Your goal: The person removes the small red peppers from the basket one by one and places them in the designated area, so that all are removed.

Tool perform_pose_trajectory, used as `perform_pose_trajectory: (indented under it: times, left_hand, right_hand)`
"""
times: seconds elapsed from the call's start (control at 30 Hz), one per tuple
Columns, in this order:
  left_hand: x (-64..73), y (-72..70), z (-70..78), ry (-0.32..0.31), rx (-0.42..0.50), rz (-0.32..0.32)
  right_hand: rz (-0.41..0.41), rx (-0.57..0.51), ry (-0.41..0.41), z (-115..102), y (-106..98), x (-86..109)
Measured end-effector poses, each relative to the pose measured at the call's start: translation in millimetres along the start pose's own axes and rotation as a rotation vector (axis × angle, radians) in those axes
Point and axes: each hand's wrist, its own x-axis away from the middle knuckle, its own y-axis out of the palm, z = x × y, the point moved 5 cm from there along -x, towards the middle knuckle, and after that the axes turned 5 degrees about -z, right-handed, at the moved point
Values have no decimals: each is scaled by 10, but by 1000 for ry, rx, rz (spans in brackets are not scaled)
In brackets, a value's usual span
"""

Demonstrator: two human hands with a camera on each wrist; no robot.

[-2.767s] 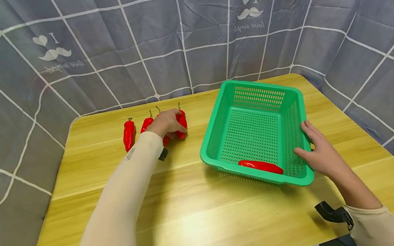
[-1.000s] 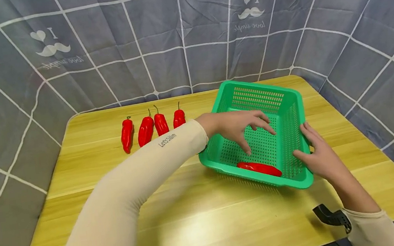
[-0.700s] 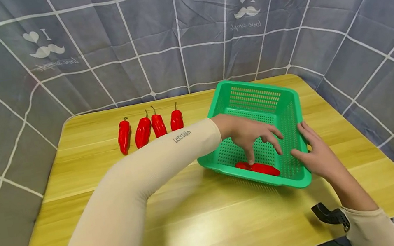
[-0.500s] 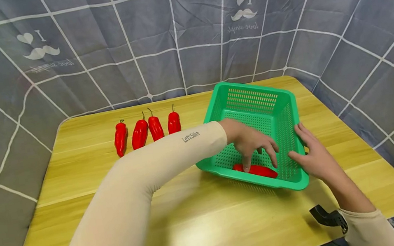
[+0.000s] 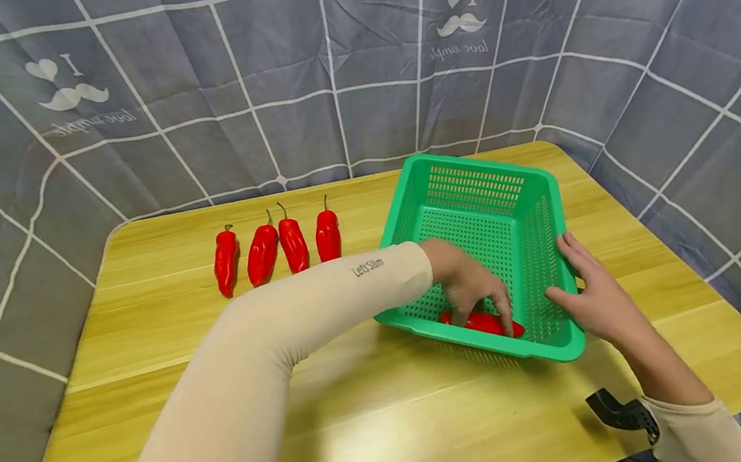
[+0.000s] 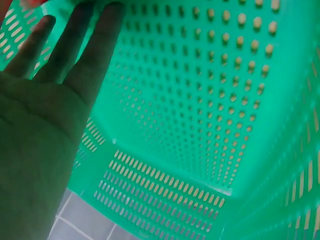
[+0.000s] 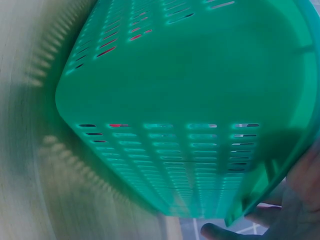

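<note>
A green perforated plastic basket (image 5: 403, 215) stands on the right part of the wooden table, with one red pepper (image 5: 486, 323) lying along its near wall. My left hand (image 5: 467, 281) reaches down inside, thumb and fingers around that pepper. In the left wrist view the fingers (image 6: 95, 55) point at bits of red by the top edge; most of the pepper is out of that view. My right hand (image 5: 597, 299) grips the basket's right rim, thumb over the rim. The right wrist view shows the basket's outer wall (image 7: 185, 85) beside that hand.
Several red peppers (image 5: 263, 254) with stems lie in a row on the wooden table (image 5: 367, 419), left of the basket. A grey cloth with white lines (image 5: 292, 62) hangs around the back and sides. A black strap piece (image 5: 619, 410) sticks out at the right wrist.
My left hand moved from the row of peppers into the basket, then lowered, and its fingers closed around the pepper there. The right hand stays on the rim.
</note>
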Motion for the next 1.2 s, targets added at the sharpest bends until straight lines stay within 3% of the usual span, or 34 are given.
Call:
perform_pose_trajectory:
  times: [0.57, 0.83, 1.03, 1.2]
  left_hand:
    - [-2, 66, 25, 15, 98, 36]
    - [100, 3, -14, 29, 138, 96]
    - [264, -101, -139, 37, 163, 230]
    - [484, -241, -254, 91, 264, 432]
  right_hand:
    - [12, -15, -6, 5, 8, 27]
    - [5, -4, -17, -14, 3, 8]
    - [-5, 2, -7, 4, 16, 3]
    - [-14, 3, 2, 3, 9, 6]
